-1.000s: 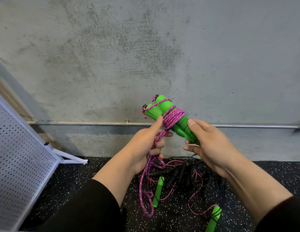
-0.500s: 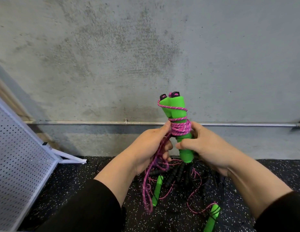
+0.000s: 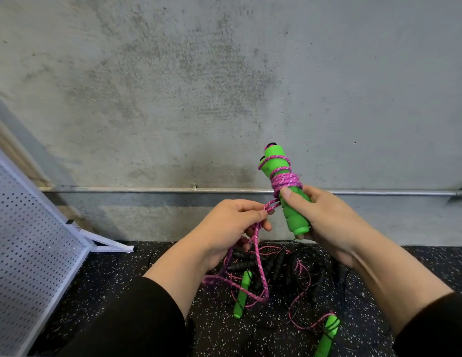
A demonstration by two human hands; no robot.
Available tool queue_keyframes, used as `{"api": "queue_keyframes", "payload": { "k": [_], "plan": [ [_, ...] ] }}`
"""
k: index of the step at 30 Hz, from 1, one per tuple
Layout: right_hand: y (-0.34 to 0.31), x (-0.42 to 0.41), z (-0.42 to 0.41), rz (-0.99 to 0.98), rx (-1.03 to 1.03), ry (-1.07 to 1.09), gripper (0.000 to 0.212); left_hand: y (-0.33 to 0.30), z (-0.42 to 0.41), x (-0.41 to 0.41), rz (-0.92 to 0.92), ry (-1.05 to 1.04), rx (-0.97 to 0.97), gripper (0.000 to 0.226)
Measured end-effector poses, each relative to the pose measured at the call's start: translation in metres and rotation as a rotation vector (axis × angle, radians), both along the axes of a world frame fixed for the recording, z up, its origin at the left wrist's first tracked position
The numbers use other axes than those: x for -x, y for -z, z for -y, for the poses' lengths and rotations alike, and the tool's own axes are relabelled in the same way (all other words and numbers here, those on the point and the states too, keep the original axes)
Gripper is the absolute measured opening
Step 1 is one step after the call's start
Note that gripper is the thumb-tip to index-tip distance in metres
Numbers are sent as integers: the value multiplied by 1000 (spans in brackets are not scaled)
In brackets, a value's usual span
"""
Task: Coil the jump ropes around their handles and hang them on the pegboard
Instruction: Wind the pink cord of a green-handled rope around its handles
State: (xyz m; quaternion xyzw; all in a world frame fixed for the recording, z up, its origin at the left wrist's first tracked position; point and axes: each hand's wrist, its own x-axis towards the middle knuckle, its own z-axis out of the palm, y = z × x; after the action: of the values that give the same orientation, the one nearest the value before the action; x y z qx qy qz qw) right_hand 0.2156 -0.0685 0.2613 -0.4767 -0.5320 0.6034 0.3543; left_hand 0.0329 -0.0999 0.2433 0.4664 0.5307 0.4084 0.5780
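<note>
Tilted a touch further right since half a second back, green handles (image 3: 286,191) now right of centre frame, gripped low by the right hand (image 3: 325,220), thumb pressed under the wraps. Left hand (image 3: 230,228) pinching the pink rope (image 3: 258,256) just left of the handles, feeding slack. Several turns bunched mid-handle, one loose loop near the top; long tail hanging down to the floor. Coiling partway, by the look of it. More ropes (image 3: 289,274) tangled at lower centre, untouched. Nothing seen hanging on the pegboard (image 3: 26,253), leaning at far left.
</note>
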Motion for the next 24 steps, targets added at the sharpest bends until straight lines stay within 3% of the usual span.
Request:
{"api": "queue_keyframes", "payload": {
  "k": [3, 9, 15, 24],
  "plan": [
    [4, 0, 0, 49, 37, 29, 41, 0, 0, -1, 5, -5, -8, 16],
    [9, 1, -2, -122, 79, 59, 59, -2, -2, -2, 134, -42, 73, 24],
    [5, -2, -5, -210, 26, 68, 30, 9, -5, 3, 83, -96, 50, 12],
    [4, 1, -8, -240, -77, 131, 26, 6, -5, 0, 191, -280, -35, 8]
  ]
}}
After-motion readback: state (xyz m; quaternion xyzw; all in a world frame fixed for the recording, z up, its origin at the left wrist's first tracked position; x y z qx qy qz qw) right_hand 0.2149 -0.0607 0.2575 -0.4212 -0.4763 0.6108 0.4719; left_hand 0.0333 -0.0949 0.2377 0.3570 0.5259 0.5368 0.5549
